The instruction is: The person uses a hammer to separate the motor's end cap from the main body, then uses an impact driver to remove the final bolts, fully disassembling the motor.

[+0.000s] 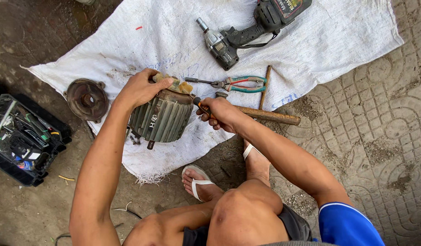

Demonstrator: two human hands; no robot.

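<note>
Grey ribbed metal motor housing (162, 119) lies on its side near the front edge of the white woven sack (310, 41), tipped so its open end faces the tool. Left hand (139, 89) clamps down over the top rim, bracing it. Right hand (224, 114) is fisted around an orange-handled screwdriver (200, 105), tip at the housing's edge. Rusty round end cover (87, 99) sits just left; green-handled pliers (240, 84), a wooden-handled hammer (265, 115) and a cordless impact wrench (247, 32) lie behind, with bare sack between them.

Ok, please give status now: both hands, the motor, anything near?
Left hand gripping top of ribbed motor housing. Right hand shut on orange-handled tool, tip at housing. Pliers and hammer lie close by.
</note>
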